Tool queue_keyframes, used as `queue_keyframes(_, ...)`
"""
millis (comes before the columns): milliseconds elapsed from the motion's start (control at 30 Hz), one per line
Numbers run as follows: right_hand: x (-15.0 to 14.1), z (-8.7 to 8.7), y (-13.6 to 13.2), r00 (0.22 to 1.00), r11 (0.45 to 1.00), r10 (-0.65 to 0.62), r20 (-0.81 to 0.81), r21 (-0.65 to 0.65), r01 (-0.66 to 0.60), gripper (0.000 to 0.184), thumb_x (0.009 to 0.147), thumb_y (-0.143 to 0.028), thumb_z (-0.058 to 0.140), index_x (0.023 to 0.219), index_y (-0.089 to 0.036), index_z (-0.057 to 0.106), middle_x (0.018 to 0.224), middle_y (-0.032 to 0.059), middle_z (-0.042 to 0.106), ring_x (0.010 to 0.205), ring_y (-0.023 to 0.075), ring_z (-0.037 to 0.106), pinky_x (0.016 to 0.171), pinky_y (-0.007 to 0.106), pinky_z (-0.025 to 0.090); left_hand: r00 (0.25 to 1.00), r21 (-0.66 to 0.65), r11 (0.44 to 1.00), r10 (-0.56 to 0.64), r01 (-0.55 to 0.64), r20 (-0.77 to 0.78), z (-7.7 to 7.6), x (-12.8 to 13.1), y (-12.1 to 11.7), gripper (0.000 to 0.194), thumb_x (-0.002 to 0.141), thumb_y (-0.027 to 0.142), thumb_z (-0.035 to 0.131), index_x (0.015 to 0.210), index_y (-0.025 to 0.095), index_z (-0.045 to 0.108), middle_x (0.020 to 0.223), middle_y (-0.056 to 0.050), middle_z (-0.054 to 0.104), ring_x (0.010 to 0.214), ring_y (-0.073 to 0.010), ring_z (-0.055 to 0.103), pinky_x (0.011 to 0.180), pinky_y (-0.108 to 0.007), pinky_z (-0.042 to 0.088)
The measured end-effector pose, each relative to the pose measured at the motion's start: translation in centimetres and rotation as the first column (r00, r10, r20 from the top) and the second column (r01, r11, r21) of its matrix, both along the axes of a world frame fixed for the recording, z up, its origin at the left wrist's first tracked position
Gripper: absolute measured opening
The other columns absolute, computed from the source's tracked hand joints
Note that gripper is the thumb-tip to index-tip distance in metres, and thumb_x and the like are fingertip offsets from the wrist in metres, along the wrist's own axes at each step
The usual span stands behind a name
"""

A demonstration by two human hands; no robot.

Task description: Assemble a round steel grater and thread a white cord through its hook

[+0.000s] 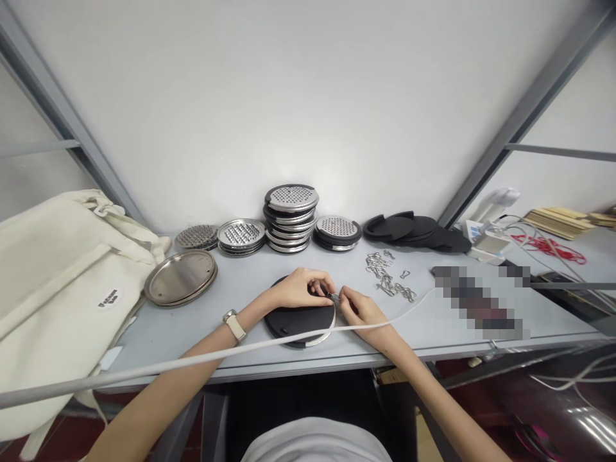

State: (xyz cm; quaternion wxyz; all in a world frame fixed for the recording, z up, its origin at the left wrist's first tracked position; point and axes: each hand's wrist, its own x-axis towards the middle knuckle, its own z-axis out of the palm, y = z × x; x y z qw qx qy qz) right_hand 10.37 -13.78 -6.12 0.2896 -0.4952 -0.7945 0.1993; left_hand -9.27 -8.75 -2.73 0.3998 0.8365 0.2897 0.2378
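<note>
A round black disc (301, 324) with a silver metal edge lies on the table in front of me. My left hand (303, 287) rests over its upper part, thumb and fingers pinched at the right edge. There a small metal clip (335, 298) shows between the fingertips of both hands. From the right, my right hand (362, 310) pinches the same clip, just beyond the disc's rim. Fingers partly hide the clip and the spot where it meets the disc. A heap of similar loose metal clips (385, 273) lies farther right.
Along the wall stand a tall stack of grater discs (290, 221), lower grater stacks (241, 234), and black covers (414, 230). Plain metal plates (180, 279) and a cream bag (62, 289) are at left. A white cable (192, 360) crosses in front of my forearms.
</note>
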Motion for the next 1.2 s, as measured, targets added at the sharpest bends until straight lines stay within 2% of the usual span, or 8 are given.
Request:
queue_keyframes(200,-0.19,0.09,0.03,0.995,0.996,0.067,0.08,0.056,-0.072,0.018,0.091,-0.021,0.034,0.075,-0.02,0.044,0.07,0.0013,0.052,0.067,0.0149,0.049,0.062,0.025,0.037,1.0,0.052,0.999,-0.008,0.008,-0.004,0.22,0.12,-0.11,0.023,0.071,0.022,0.066,0.093,0.014,0.063,0.084,-0.003,0.064,0.075,-0.0111,0.059,0.067,-0.021,0.047)
queue_keyframes(367,-0.48,-0.02,0.03,0.986,0.991,0.06,0.156,0.11,-0.078,0.02,0.092,-0.021,0.033,0.078,-0.018,0.047,0.071,0.0028,0.052,0.068,0.016,0.049,0.063,0.026,0.037,1.0,0.113,0.993,0.023,-0.021,-0.013,0.5,0.19,-0.28,0.023,0.07,0.022,0.065,0.092,0.015,0.062,0.086,-0.002,0.062,0.071,-0.01,0.056,0.068,-0.022,0.046)
queue_keyframes(633,-0.31,0.04,-0.02,0.988,0.992,0.078,0.134,0.084,-0.09,0.023,0.094,-0.022,0.032,0.076,-0.019,0.046,0.069,0.0025,0.052,0.067,0.0158,0.049,0.063,0.026,0.037,1.0,0.008,1.0,-0.015,0.015,-0.018,0.22,0.13,-0.06,0.027,0.073,0.024,0.065,0.098,0.015,0.06,0.089,-0.004,0.065,0.077,-0.0116,0.059,0.07,-0.023,0.048)
queue_keyframes(900,-0.26,-0.08,0.15,0.991,0.992,0.072,0.114,0.093,-0.083,0.026,0.095,-0.026,0.032,0.075,-0.019,0.046,0.069,0.0023,0.053,0.066,0.0154,0.05,0.062,0.026,0.038,1.0,-0.027,1.0,-0.01,0.01,-0.006,0.11,0.12,0.06,0.029,0.072,0.025,0.067,0.099,0.016,0.06,0.088,-0.004,0.064,0.077,-0.0117,0.06,0.069,-0.023,0.048)
queue_keyframes(1200,-0.09,-0.09,-0.02,0.998,0.998,0.045,0.042,0.044,-0.047,0.025,0.095,-0.029,0.03,0.077,-0.019,0.045,0.071,0.0026,0.055,0.066,0.015,0.052,0.062,0.026,0.039,1.0,-0.058,0.998,-0.006,0.006,0.009,0.06,0.13,0.06,0.031,0.07,0.024,0.069,0.098,0.016,0.06,0.084,-0.004,0.065,0.078,-0.0125,0.061,0.071,-0.024,0.049)
